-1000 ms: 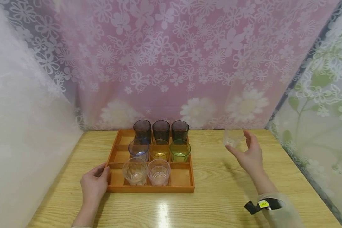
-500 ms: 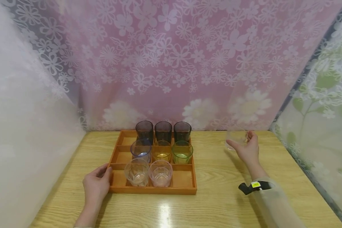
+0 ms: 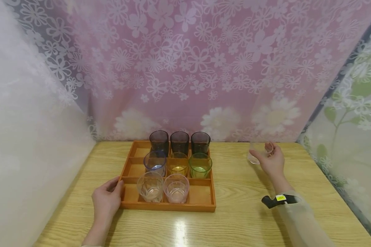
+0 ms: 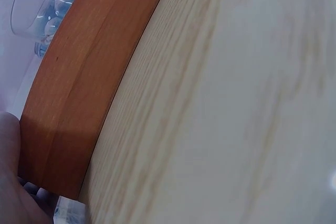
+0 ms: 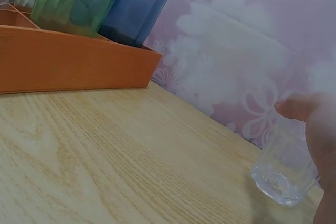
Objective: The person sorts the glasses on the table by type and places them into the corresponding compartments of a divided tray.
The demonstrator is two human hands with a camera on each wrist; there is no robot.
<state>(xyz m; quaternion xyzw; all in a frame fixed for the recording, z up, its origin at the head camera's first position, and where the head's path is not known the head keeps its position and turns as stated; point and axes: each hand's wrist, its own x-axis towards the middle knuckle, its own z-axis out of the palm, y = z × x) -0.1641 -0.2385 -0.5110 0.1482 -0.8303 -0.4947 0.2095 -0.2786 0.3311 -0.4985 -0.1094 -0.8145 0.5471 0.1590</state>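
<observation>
A clear glass (image 3: 255, 153) stands on the wooden table (image 3: 241, 212) at the far right, near the curtain. My right hand (image 3: 270, 161) grips it, thumb on one side and fingers on the other. The right wrist view shows the thumb (image 5: 296, 106) against the clear glass (image 5: 283, 169). My left hand (image 3: 106, 200) rests against the front-left corner of an orange compartment tray (image 3: 168, 207). The tray holds three dark glasses (image 3: 179, 140) at the back, a blue (image 3: 154, 163), an amber (image 3: 177, 164) and a green glass (image 3: 200, 165) in the middle, and two clear ones (image 3: 149, 187) in front.
Flowered curtains close in the table at the back, left and right. The tray's left column and front-right compartment (image 3: 199, 193) hold nothing. The left wrist view shows only the tray's wall (image 4: 79, 93) and table wood. Bare table lies between tray and right hand.
My right hand, open beside the clear glass a second ago, has closed its fingers round it. The left hand has stayed at the tray's corner.
</observation>
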